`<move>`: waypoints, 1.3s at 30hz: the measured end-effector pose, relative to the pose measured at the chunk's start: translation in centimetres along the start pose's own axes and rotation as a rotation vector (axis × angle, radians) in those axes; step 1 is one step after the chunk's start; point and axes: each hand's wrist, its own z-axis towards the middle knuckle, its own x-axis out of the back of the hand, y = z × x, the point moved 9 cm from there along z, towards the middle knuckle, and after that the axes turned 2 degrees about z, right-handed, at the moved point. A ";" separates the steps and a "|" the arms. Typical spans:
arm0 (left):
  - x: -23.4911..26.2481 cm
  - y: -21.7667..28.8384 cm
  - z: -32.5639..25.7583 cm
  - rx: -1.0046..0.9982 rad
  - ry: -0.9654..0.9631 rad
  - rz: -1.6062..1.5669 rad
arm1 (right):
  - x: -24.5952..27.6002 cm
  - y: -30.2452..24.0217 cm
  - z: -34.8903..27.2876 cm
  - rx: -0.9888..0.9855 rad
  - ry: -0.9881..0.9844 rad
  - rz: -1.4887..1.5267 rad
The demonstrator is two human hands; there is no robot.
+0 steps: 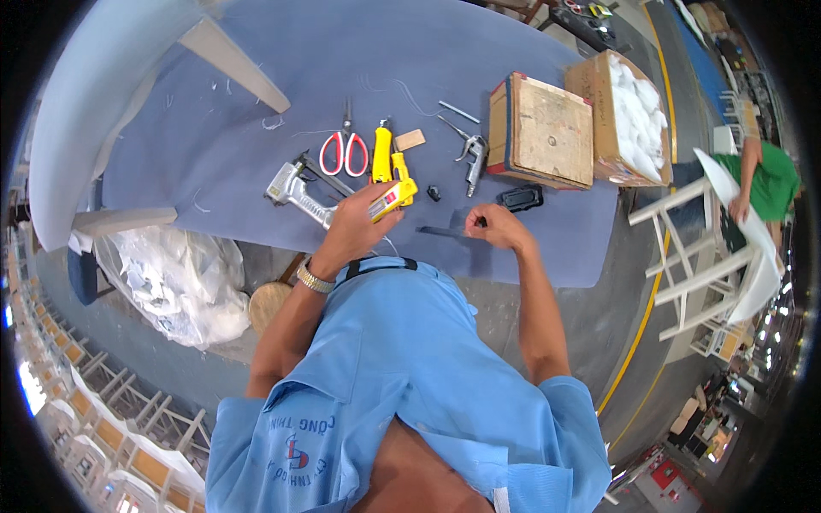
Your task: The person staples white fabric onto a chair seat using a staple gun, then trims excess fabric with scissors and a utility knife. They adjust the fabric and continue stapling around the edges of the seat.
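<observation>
My left hand (359, 224) is closed around the handle of a silver staple gun (295, 190) with a yellow rear end, held over the near edge of the blue-grey table (282, 51). To its right, my right hand (500, 227) pinches a thin dark strip (440, 231) pointing toward the left hand. Just beyond the staple gun lie red-and-white-handled scissors (345, 150) and a yellow-handled tool (382, 152). A small wooden block (410, 139) is beside that tool. Further right rests a metal air blow gun (473, 158).
A wooden box (547, 132) and a carton of white stuffing (637, 120) stand at the right. A black tray-like piece (520, 198) lies near them. A pale upholstered chair (103, 103) rests at the left, above a plastic bag (175, 282). A person in green (774, 175) handles another chair at the right.
</observation>
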 end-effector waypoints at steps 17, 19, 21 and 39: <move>-1.1 -3.4 0.0 0.145 -0.095 -0.055 | 0.8 -8.1 -1.3 0.098 0.067 0.502; -0.1 -4.6 0.0 0.177 -0.045 -0.103 | 1.0 -7.6 -1.2 0.126 0.162 0.652; 1.1 -5.0 0.0 0.223 0.008 -0.159 | 1.2 -7.2 -1.2 0.195 0.281 0.870; 4.7 0.8 0.6 0.285 -0.038 -0.286 | 0.2 -13.8 -1.9 0.264 0.073 0.866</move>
